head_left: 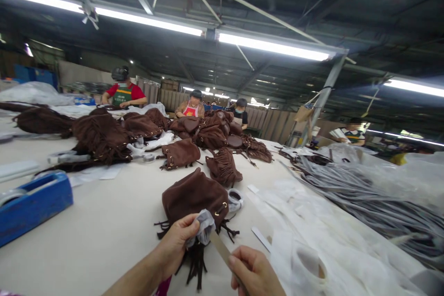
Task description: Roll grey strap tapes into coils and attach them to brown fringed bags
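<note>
Nearest you, your right hand (pixel 256 270) has its thumb and curled fingers pinching a flat tan strip (pixel 222 250), which slants up and leftward; your left hand (pixel 178 238) has thumb and forefinger pressed together on a crumpled translucent plastic wrap (pixel 206 226), and the strip's upper end meets the wrap's lower edge, though you cannot tell whether it goes inside; both are in front of the brown fringed drawstring bag (pixel 194 194), which lies on the pale tabletop (pixel 114 236) just beyond your hands, its brass-coloured eyelets toward your right and its dark tassels hanging below the wrap; to the right of your right hand lie a short white strip (pixel 262 239) and a spread of thin clear plastic sheeting (pixel 322 222); a plastic-wrapped coil (pixel 235 200) sits just beside the bag's right side; well to your left stands a blue tape dispenser (pixel 38 203); farther out, two smaller brown bags (pixel 181 153) lie in front of a long heap of brown bags (pixel 211 127); on the right, grey straps (pixel 367 199) run in a thick bundle; across the table a co-worker in red sleeves and a green apron (pixel 123 95) leans over the work, and fluorescent tubes (pixel 274 47) glow overhead.
</note>
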Action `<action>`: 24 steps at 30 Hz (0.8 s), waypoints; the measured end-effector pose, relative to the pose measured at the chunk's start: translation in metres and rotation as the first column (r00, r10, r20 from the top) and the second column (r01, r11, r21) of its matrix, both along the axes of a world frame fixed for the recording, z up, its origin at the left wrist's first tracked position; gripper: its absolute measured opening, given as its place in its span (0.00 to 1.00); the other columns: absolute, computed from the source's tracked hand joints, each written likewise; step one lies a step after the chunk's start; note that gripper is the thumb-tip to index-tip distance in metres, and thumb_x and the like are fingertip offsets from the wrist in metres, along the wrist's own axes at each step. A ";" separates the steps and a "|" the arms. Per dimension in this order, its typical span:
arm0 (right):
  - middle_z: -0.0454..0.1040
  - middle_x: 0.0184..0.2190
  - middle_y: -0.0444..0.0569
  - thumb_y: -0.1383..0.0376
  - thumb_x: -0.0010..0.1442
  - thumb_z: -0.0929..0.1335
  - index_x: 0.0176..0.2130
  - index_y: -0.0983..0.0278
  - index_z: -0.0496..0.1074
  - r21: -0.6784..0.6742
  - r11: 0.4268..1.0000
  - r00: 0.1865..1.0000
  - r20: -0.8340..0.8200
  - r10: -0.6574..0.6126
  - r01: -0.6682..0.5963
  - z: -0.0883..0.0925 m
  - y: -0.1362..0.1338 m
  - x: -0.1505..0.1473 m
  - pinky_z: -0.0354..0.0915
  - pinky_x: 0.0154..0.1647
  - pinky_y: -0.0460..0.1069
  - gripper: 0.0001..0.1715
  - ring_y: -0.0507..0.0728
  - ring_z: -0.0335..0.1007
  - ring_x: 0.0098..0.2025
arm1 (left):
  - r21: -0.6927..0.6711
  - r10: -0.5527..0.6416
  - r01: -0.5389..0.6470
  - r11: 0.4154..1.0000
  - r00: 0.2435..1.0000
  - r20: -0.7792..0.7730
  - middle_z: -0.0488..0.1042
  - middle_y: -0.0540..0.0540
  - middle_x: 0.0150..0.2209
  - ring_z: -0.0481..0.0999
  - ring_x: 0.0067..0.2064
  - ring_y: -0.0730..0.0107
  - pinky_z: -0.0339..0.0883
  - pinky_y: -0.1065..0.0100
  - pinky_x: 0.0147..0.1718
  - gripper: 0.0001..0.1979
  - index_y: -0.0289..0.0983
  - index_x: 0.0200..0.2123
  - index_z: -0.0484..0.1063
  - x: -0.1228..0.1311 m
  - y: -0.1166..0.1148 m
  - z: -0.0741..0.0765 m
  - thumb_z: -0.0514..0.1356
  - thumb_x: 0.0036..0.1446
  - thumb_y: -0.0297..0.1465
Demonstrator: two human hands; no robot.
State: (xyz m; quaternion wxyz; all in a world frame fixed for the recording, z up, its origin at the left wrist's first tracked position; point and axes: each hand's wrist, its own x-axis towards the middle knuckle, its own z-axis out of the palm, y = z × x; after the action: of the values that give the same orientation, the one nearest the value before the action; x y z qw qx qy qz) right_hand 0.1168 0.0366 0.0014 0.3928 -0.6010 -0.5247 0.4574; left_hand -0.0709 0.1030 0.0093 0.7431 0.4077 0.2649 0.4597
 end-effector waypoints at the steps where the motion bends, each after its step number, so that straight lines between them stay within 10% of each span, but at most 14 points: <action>1: 0.68 0.13 0.39 0.52 0.51 0.64 0.24 0.62 0.63 0.016 1.000 1.000 -0.014 -0.011 0.011 -0.001 -0.002 -0.002 0.47 0.09 0.39 0.16 0.45 0.57 0.09 | -0.006 0.000 0.000 1.000 1.000 0.000 0.76 0.46 0.29 0.69 0.32 0.70 0.58 0.72 0.34 0.24 0.35 0.36 0.80 0.000 -0.001 0.001 0.74 0.37 0.43; 24: 0.67 0.12 0.39 0.47 0.51 0.67 0.24 0.63 0.64 0.091 0.982 0.969 -0.199 -0.145 0.166 -0.015 0.010 -0.040 0.44 0.09 0.40 0.22 0.46 0.57 0.08 | 0.217 0.001 0.041 0.975 0.982 -0.189 0.78 0.46 0.35 0.70 0.39 0.62 0.58 0.67 0.42 0.23 0.35 0.41 0.79 0.003 -0.004 -0.003 0.69 0.45 0.45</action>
State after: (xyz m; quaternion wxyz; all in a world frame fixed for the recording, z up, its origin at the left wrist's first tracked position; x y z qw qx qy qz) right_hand 0.0765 0.0468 -0.0139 0.5079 -0.5715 -0.4593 0.4521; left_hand -0.0679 0.0985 0.0065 0.6696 0.5319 0.2771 0.4381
